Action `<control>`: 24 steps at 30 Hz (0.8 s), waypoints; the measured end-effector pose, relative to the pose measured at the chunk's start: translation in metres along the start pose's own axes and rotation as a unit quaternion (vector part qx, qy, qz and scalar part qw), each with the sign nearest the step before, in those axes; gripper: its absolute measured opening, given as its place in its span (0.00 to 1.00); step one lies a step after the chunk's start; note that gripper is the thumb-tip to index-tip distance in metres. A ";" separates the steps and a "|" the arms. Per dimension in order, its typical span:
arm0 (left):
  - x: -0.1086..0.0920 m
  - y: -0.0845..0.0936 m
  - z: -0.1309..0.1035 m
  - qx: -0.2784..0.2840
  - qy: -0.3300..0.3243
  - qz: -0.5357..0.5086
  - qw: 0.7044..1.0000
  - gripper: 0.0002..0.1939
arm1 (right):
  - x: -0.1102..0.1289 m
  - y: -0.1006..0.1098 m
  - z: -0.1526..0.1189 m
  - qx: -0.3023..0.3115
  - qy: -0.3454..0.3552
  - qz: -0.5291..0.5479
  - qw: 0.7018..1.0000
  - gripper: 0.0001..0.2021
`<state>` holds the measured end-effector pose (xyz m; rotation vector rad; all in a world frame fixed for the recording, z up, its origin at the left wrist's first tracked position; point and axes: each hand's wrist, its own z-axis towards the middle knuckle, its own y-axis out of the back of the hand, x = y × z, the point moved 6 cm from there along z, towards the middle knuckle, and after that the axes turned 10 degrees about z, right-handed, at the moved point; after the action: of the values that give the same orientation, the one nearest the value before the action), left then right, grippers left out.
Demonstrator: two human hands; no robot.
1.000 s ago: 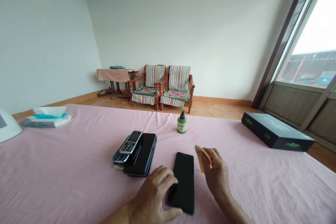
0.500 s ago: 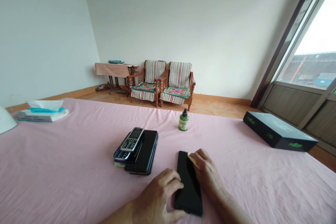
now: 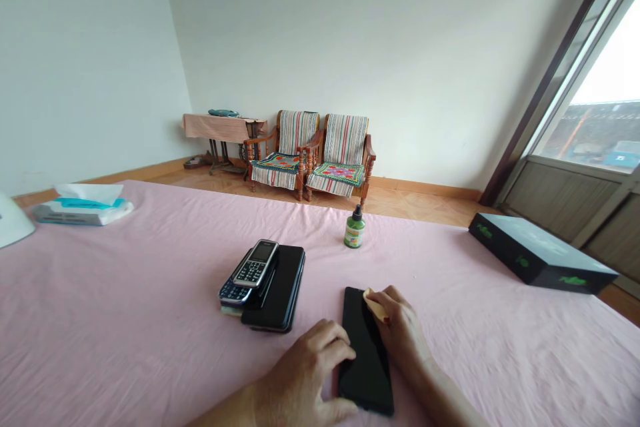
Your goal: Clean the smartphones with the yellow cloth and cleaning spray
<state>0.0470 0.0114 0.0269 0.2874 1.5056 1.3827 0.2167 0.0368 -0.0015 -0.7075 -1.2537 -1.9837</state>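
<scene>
A black smartphone lies flat, screen up, on the pink cloth in front of me. My left hand grips it from the left, curled fingers on its long edge and the thumb by its lower corner. In my right hand is a small pale yellow cloth, pinched against the phone's upper right edge; part of the cloth is hidden by the fingers. To the left is a stack of phones, topped by a silver keypad phone. Beyond the smartphone stands a green bottle with a black top.
Pink fabric covers the surface. At the far left lies a pack of tissues beside a white rounded object. A black box with green markings sits at the right. Two wooden armchairs stand against the wall.
My right hand has shifted slightly at the phone's upper right, and more of the yellow cloth shows. My left hand keeps its place on the phone. The view has moved a little.
</scene>
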 end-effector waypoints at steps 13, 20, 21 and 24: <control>0.001 0.001 -0.001 0.005 -0.001 -0.010 1.000 0.28 | 0.003 0.000 -0.002 0.027 0.009 0.043 0.999 0.08; 0.004 -0.002 0.000 0.000 -0.008 -0.013 1.000 0.28 | -0.005 0.040 0.003 -0.106 -0.015 0.058 0.993 0.12; 0.004 -0.002 0.000 -0.001 -0.008 -0.014 1.000 0.28 | -0.007 0.045 0.004 -0.128 -0.022 0.053 0.990 0.13; 0.004 -0.002 0.000 -0.005 -0.007 -0.016 1.000 0.28 | -0.010 0.049 0.003 -0.153 -0.030 0.042 0.987 0.12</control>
<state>0.0460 0.0134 0.0233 0.2660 1.4856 1.3589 0.2615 0.0275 0.0192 -0.9575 -0.9432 -2.1210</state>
